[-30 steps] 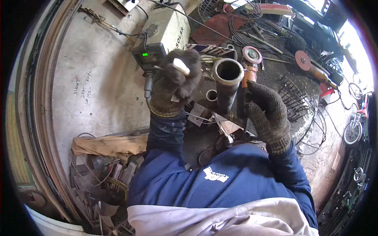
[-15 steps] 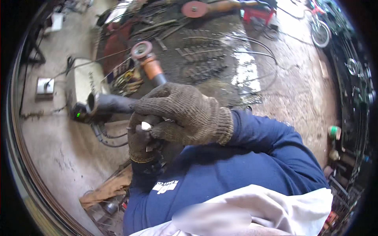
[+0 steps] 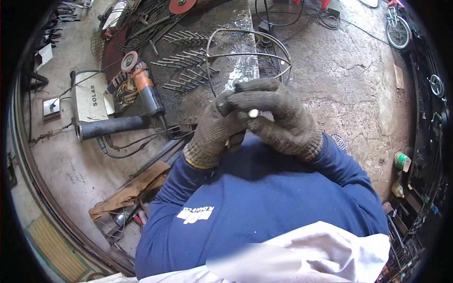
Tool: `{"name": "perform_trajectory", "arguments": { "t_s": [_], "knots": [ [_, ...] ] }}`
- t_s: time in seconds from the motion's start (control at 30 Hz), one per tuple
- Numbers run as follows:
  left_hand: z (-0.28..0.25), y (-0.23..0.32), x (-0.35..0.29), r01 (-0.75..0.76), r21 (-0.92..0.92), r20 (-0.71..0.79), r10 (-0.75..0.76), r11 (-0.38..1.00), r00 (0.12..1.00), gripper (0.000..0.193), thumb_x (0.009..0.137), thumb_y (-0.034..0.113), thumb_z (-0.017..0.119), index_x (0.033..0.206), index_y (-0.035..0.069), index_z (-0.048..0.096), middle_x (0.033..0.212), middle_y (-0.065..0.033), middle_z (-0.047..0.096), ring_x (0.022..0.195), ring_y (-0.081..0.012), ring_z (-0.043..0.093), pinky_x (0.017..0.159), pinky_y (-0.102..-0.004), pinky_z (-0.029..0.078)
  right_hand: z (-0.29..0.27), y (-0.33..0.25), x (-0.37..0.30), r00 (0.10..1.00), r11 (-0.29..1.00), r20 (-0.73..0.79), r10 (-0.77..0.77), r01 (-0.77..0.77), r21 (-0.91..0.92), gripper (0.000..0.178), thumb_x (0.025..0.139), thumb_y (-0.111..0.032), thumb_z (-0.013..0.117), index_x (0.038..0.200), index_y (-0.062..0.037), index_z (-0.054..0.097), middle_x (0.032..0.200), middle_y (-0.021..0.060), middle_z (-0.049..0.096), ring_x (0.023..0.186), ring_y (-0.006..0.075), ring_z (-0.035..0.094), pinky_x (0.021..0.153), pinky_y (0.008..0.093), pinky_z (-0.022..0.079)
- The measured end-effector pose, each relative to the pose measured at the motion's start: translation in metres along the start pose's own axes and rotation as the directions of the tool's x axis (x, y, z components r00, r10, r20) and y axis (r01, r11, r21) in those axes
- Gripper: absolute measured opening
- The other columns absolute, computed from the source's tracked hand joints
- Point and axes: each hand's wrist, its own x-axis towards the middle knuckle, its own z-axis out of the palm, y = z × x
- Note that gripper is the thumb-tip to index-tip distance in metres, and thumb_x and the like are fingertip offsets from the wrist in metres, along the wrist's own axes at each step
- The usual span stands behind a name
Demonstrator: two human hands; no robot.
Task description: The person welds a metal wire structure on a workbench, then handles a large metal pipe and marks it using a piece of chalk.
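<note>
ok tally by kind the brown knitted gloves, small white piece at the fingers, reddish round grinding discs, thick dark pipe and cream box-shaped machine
brown knitted gloves, left glove and right glove: 2
small white piece: 1
reddish round grinding discs: 2
thick dark pipe: 1
cream box-shaped machine: 1
total: 7

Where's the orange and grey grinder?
In the head view, the grinder lies left of the brown-gloved left hand, just beyond the dark metal pipe.
</note>
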Motion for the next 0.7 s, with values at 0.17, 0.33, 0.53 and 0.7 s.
{"name": "perform_trajectory", "arguments": {
  "t_s": [0.17, 0.33, 0.53, 0.7],
  "knots": [
    [0.028, -0.002, 0.025, -0.043, 0.087, -0.123, 0.053, 0.995, 0.991, 0.038, 0.093, 0.026, 0.076, 0.118, 0.000, 0.062, 0.076, -0.0038, 0.063, 0.058, -0.0108, 0.061, 0.049, -0.0237, 0.048, -0.031, 0.004, -0.019, 0.879, 0.808, -0.147, 0.453, -0.335, 0.485, 0.023, 0.104, -0.009, 0.061, 0.126, -0.0040, 0.062, 0.117, 0.0116, 0.069, 0.107, 0.0189, 0.068, 0.092, 0.0347, 0.059],
    [0.002, 0.009, 0.029, 0.012, -0.013, -0.004, -0.013, 1.000, 1.000, 0.057, 0.092, 0.013, 0.072, 0.140, -0.007, 0.049, 0.116, -0.0138, 0.064, 0.093, -0.0181, 0.069, 0.079, -0.0293, 0.061, -0.077, 0.042, -0.043, 0.770, 0.796, -0.280, 0.573, -0.441, 0.415, 0.025, 0.106, -0.010, 0.057, 0.129, -0.0017, 0.061, 0.119, 0.0133, 0.069, 0.104, 0.0201, 0.070, 0.090, 0.0355, 0.060],
    [-0.034, 0.022, 0.042, -0.216, 0.001, -0.201, 0.212, 0.976, 0.957, 0.050, 0.090, -0.001, 0.070, 0.137, -0.003, 0.052, 0.110, -0.0164, 0.069, 0.099, -0.0223, 0.072, 0.088, -0.0336, 0.061, -0.095, 0.054, -0.044, 0.702, 0.779, -0.339, 0.627, -0.558, 0.286, 0.033, 0.108, -0.018, 0.056, 0.135, 0.0001, 0.059, 0.121, 0.0128, 0.069, 0.103, 0.0203, 0.070, 0.091, 0.0353, 0.059],
    [-0.048, 0.021, 0.052, -0.385, 0.093, -0.420, 0.387, 0.918, 0.821, 0.034, 0.094, 0.010, 0.075, 0.124, 0.000, 0.062, 0.102, -0.0085, 0.073, 0.093, -0.0152, 0.073, 0.070, -0.0212, 0.058, -0.120, 0.070, -0.024, 0.787, 0.833, -0.292, 0.544, -0.549, 0.071, 0.035, 0.108, -0.020, 0.057, 0.135, 0.0003, 0.061, 0.124, 0.0122, 0.070, 0.107, 0.0176, 0.067, 0.097, 0.0337, 0.054]
  ]
}}
